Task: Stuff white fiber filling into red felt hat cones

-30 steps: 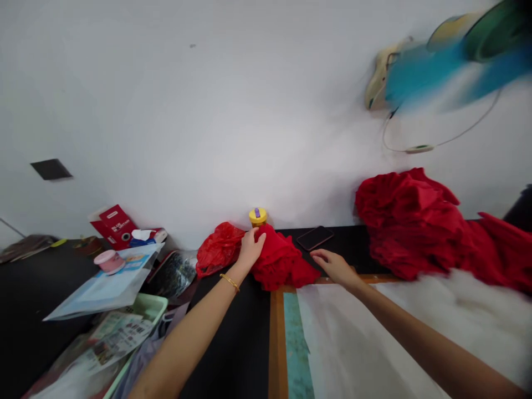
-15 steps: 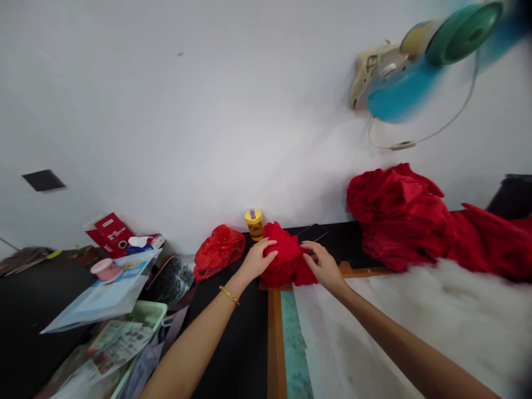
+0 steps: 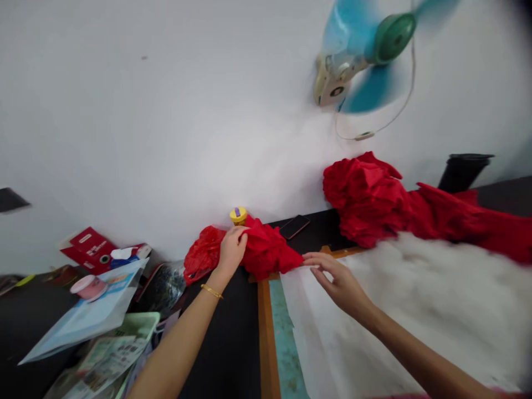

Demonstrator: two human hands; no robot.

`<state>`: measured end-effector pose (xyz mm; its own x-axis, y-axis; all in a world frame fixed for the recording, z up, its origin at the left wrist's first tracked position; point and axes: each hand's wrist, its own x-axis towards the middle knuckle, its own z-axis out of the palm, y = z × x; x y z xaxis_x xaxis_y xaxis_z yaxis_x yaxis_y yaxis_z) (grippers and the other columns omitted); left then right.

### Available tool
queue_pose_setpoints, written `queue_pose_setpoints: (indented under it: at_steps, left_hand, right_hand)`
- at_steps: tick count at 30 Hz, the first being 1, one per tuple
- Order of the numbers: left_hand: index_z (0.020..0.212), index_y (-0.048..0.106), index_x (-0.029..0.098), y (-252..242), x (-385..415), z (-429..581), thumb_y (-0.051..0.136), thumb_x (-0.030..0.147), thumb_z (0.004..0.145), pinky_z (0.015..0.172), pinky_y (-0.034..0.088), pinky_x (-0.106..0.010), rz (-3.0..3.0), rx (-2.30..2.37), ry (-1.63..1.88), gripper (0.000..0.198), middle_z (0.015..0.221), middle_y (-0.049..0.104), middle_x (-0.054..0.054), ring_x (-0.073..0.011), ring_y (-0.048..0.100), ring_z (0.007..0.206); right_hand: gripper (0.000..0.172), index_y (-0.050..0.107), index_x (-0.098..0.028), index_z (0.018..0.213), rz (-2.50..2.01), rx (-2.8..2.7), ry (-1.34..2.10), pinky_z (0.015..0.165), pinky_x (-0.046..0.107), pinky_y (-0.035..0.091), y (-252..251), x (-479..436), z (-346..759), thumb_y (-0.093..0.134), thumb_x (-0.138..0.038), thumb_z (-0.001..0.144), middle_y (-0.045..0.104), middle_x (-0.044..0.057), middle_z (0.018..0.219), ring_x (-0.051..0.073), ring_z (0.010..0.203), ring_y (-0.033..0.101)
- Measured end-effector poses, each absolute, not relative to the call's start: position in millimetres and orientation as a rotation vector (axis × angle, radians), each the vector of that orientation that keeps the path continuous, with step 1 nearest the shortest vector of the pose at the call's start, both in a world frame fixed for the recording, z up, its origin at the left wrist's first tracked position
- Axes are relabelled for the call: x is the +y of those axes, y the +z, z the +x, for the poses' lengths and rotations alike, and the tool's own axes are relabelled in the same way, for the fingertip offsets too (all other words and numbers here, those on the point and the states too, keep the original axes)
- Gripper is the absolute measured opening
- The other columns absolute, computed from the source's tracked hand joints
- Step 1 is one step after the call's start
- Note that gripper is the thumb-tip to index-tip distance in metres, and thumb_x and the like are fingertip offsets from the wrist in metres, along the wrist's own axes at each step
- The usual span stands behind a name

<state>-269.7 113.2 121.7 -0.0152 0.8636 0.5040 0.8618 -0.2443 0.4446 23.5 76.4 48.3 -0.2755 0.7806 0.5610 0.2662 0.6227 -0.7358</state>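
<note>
A crumpled bunch of red cloth (image 3: 266,249) lies at the back of the dark table, in front of a yellow-lidded container (image 3: 238,215). My left hand (image 3: 233,249) pinches the cloth's left side between thumb and fingers. At its right end, my right hand (image 3: 334,277) has its fingers apart, with the fingertips at the cloth's edge. A red plastic bag (image 3: 203,255) is just left of my left hand. Behind the cloth to the right lies a dark phone (image 3: 295,226).
White fluffy stuffing (image 3: 440,299) covers the right side, with a large red cloth heap (image 3: 369,194) behind it. A blue-bladed fan (image 3: 393,39) hangs on the wall. A green basket (image 3: 143,324), a pink jar (image 3: 88,287) and a red box (image 3: 89,250) are on the left.
My hands have moved apart, and the red cloth is spread wider between them. The view has shifted to the right.
</note>
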Motion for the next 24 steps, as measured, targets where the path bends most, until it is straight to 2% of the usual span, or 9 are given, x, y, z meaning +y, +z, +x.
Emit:
queue_pose_setpoints:
  at_steps: [2,4,8,11,14,17,19,21,24]
  left_hand:
    - [0.116,0.066,0.020,131,98,-249,0.042,0.016,0.092,0.105,0.041,-0.039,2.284,1.912,1.221,0.034,0.115,0.062,-0.010,-0.0239,0.056,0.113]
    - [0.115,0.066,0.022,130,80,-220,0.043,0.016,0.093,0.097,0.046,-0.037,2.632,1.797,1.111,0.032,0.106,0.061,-0.009,-0.0232,0.058,0.104]
    - [0.098,0.067,0.020,89,49,-150,0.046,0.013,0.091,0.082,0.049,-0.038,3.038,1.334,0.229,0.022,0.094,0.062,-0.009,-0.0247,0.059,0.090]
    - [0.113,0.062,0.018,51,38,-112,0.048,0.005,0.084,0.086,0.047,-0.042,2.908,1.206,-0.097,0.034,0.101,0.064,-0.011,-0.0276,0.060,0.095]
    - [0.135,0.048,0.019,32,33,-102,0.052,0.008,0.081,0.095,0.044,-0.045,2.696,1.209,0.002,0.055,0.118,0.062,-0.012,-0.0295,0.057,0.109]
    - [0.136,0.047,0.022,35,33,-101,0.057,0.018,0.082,0.103,0.040,-0.045,2.527,1.165,0.167,0.055,0.129,0.059,-0.010,-0.0285,0.053,0.118]
    - [0.131,0.052,0.023,41,34,-94,0.057,0.021,0.083,0.103,0.040,-0.045,2.460,1.161,0.257,0.048,0.126,0.061,-0.009,-0.0275,0.054,0.116]
    - [0.125,0.057,0.022,44,39,-77,0.057,0.023,0.085,0.101,0.041,-0.045,2.418,1.181,0.323,0.040,0.117,0.064,-0.008,-0.0270,0.056,0.112]
    - [0.128,0.054,0.020,36,52,-39,0.059,0.026,0.085,0.097,0.042,-0.044,2.362,1.227,0.385,0.044,0.108,0.067,-0.009,-0.0276,0.058,0.105]
  right_hand:
    - [0.022,0.066,-0.025,0.104,-0.899,-1.809,0.631,0.085,0.034,0.054,42,55,43,0.047,-0.027,0.095,0.068,0.009,0.115,0.022,0.107,0.064]
    - [0.023,0.065,-0.025,0.105,-0.958,-1.822,0.642,0.083,0.033,0.055,34,31,62,0.044,-0.025,0.096,0.070,0.009,0.111,0.021,0.102,0.066]
    - [0.026,0.064,-0.026,0.107,-1.024,-1.967,0.609,0.082,0.032,0.055,18,-6,98,0.041,-0.019,0.097,0.071,0.007,0.103,0.019,0.096,0.067]
    - [0.025,0.062,-0.026,0.110,-1.156,-2.016,0.387,0.084,0.036,0.055,3,-10,134,0.042,-0.019,0.097,0.070,0.007,0.103,0.021,0.098,0.066]
    - [0.033,0.056,-0.024,0.125,-1.430,-1.957,0.137,0.083,0.042,0.055,-15,5,171,0.046,-0.023,0.093,0.063,0.013,0.122,0.027,0.100,0.066]
    - [0.051,0.047,-0.023,0.138,-1.614,-2.010,0.122,0.074,0.039,0.056,-30,28,192,0.050,-0.021,0.087,0.049,0.016,0.141,0.028,0.097,0.067]
    - [0.044,0.057,-0.022,0.128,-1.667,-2.074,0.197,0.070,0.035,0.055,-35,43,195,0.047,-0.016,0.085,0.058,0.015,0.128,0.024,0.087,0.068]
    - [0.032,0.067,-0.017,0.104,-1.695,-2.099,0.260,0.069,0.033,0.053,-36,55,192,0.041,-0.011,0.086,0.066,0.013,0.103,0.022,0.077,0.066]
    - [0.028,0.067,-0.016,0.085,-1.673,-2.107,0.296,0.072,0.033,0.051,-31,66,188,0.039,-0.011,0.088,0.067,0.012,0.087,0.022,0.076,0.065]
